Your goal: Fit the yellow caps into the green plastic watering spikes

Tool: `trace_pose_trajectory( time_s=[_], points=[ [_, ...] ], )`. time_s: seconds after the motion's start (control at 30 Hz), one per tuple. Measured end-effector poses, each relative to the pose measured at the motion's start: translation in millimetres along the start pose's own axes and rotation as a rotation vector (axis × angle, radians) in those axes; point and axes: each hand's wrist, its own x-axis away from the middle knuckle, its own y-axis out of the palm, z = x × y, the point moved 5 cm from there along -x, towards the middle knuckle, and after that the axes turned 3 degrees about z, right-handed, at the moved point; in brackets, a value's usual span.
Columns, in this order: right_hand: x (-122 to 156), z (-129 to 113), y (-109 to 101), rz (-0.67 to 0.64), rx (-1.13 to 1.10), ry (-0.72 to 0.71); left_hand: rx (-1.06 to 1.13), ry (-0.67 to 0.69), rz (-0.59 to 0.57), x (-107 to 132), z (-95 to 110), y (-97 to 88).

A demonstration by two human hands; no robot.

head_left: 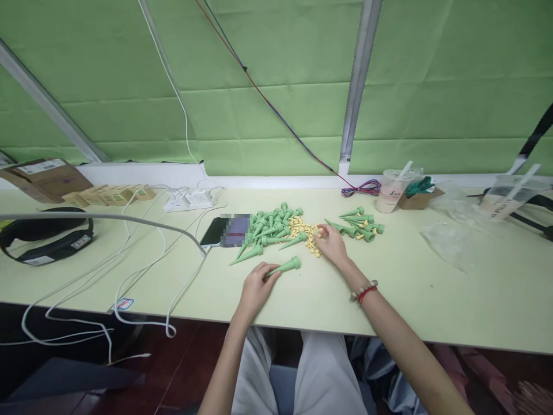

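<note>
My left hand (256,288) is closed around the pointed end of a green plastic watering spike (288,266), its wide capped end facing right. My right hand (332,243) reaches into a pile of small yellow plastic pieces (302,230), fingers pinched together at the pile's right edge. Whatever lies between those fingertips is too small to make out. Left of the yellow pile lies a heap of green spikes (272,222), and one spike (294,240) rests across its front. A smaller group of green spikes (363,223), with yellow bits among them, lies beyond my right hand.
A phone (215,231) touches the heap's left side. White cables (163,253) sprawl from a power strip (194,199), near a black headset (47,233). To the right stand drink cups (390,190), a small carton (417,199) and plastic bags (449,245). Another person's hand (533,397) shows bottom right.
</note>
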Motion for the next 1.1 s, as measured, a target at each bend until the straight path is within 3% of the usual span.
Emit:
trace_pose_trajectory(
  time_s=[0.13,0.37,0.73,0.93,1.1],
  points=[
    [-2.0,6.3,5.0,-0.033,0.060,-0.071,-0.026,0.004,0.011,-0.5,-0.7,1.1],
    [1.1,12.9,18.0,-0.186,0.122,-0.022,-0.023,0.005,0.004,0.1,-0.5,1.5],
    [-3.9,12.1,0.9,-0.015,0.106,-0.002,-0.015,0.004,0.005,0.7,2.0,0.1],
    [-4.9,19.2,-5.8,-0.016,0.227,-0.018,-0.016,0.005,0.002,0.4,2.5,1.0],
    [-7.7,18.9,-6.1,-0.033,0.181,-0.049,-0.053,0.027,0.014,-0.4,2.8,1.0]
  ],
)
